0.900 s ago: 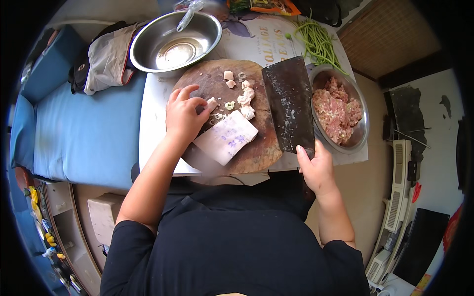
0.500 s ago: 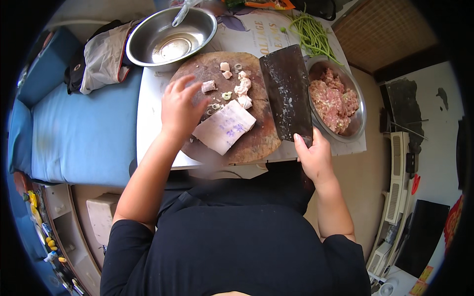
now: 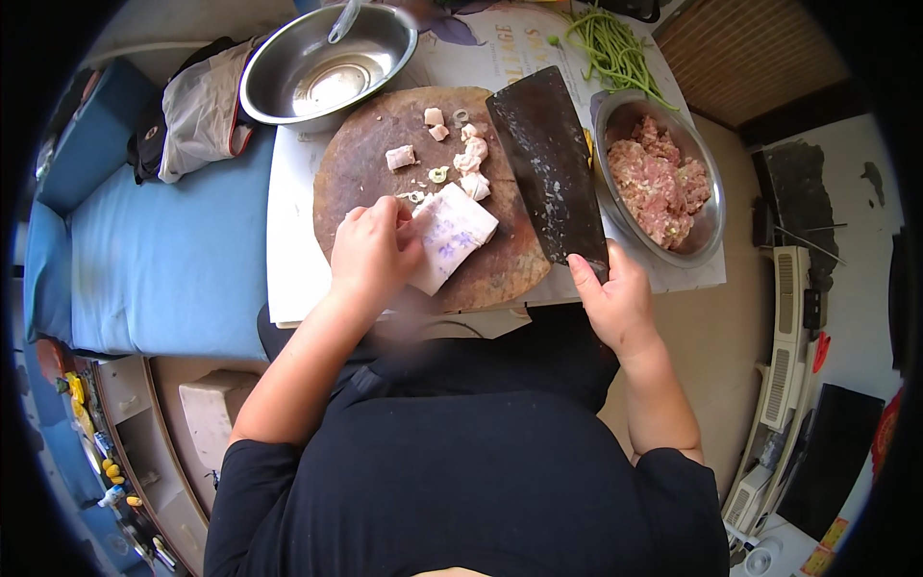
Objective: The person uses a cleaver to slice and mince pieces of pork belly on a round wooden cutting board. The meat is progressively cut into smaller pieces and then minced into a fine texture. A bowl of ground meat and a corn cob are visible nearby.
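A round wooden chopping board lies on a white sheet. On it rests a pale slab of meat with purple marks, and my left hand presses on its near end. Small cut pieces lie scattered at the board's far side. My right hand grips the handle of a large dark cleaver, whose broad blade lies flat along the board's right edge.
A steel bowl of minced meat stands right of the cleaver. An empty steel bowl with a spoon sits at the back left, green beans at the back. A grey bag lies on the blue surface to the left.
My left hand has slid back from the small cut pieces onto the near end of the meat slab. The cleaver and right hand keep their place.
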Demonstrator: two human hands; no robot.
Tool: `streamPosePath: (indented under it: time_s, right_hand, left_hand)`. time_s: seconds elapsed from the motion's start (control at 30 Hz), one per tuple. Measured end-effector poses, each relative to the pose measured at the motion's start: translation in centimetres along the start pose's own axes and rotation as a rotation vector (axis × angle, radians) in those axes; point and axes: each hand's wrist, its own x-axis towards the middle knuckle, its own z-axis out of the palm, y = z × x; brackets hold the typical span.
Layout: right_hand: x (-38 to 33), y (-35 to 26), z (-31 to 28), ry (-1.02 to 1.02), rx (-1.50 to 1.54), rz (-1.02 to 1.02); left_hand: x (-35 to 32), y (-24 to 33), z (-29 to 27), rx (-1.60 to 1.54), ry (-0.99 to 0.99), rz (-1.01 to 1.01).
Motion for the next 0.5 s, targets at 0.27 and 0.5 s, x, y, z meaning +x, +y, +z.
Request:
streamPosePath:
  time_s: [0.27, 0.5]
  right_hand:
    - [0.7, 0.3, -0.5, -0.041, -0.01, -0.014]
    - [1.5, 0.7, -1.4, -0.132, -0.014, 0.04]
  left_hand:
    - [-1.1, -1.5, -2.3, -0.199, -0.098, -0.234]
    - [-2.2, -1.2, -2.8, -0.338, -0.041, -0.195]
